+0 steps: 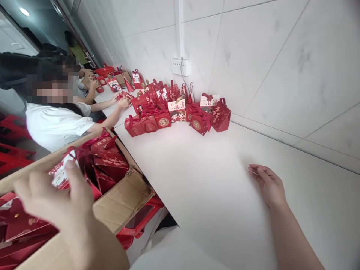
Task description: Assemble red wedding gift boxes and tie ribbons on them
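Observation:
My left hand is closed around a red and white gift box, the thumb lying across its printed white face. That hand is over a cardboard carton packed with red gift boxes with ribbons. Over the white table, my right hand has its thumb and fingertips pinched together. A thin pale edge shows at those fingertips, too small to name.
Several finished-looking red gift boxes stand in a group by the wall. A socket is fixed above them. To the left, a person in a white top handles a red item; another sits beyond. Red stools are below.

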`<move>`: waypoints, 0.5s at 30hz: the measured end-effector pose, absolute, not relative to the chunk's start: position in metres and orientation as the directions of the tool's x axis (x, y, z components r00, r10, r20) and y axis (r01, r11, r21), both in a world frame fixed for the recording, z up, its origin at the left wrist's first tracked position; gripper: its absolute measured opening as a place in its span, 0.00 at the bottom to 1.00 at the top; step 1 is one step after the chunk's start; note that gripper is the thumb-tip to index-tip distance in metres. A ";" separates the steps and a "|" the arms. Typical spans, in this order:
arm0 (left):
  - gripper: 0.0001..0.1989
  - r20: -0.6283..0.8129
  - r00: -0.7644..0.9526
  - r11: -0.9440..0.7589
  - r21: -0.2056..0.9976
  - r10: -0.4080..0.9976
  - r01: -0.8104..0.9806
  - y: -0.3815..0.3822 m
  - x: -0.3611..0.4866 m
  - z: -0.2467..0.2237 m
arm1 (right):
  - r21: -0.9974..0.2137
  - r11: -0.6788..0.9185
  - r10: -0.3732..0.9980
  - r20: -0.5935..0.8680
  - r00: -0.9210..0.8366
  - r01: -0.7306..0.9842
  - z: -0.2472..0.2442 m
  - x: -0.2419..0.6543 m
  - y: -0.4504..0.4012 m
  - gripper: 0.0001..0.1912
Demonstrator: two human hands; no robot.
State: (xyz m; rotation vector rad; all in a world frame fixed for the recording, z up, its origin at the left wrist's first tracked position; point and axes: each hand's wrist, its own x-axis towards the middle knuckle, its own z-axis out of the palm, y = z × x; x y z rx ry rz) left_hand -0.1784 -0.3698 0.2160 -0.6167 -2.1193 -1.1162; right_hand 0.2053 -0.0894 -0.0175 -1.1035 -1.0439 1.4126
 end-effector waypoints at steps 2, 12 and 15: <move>0.15 0.831 -0.517 0.385 0.417 0.206 0.823 -0.327 -0.172 0.212 | -0.974 -0.102 0.994 -0.090 -0.068 -0.203 -0.019 0.204 -0.087 0.14; 0.24 0.510 -0.285 -0.109 0.612 0.812 0.783 -0.038 -0.149 0.115 | -0.967 -0.092 0.989 -0.061 -0.135 -0.239 -0.015 0.200 -0.077 0.13; 0.38 0.360 -0.334 -0.002 0.682 0.871 0.731 0.007 -0.145 0.083 | -0.955 -0.100 0.989 -0.066 -0.130 -0.280 -0.015 0.199 -0.074 0.12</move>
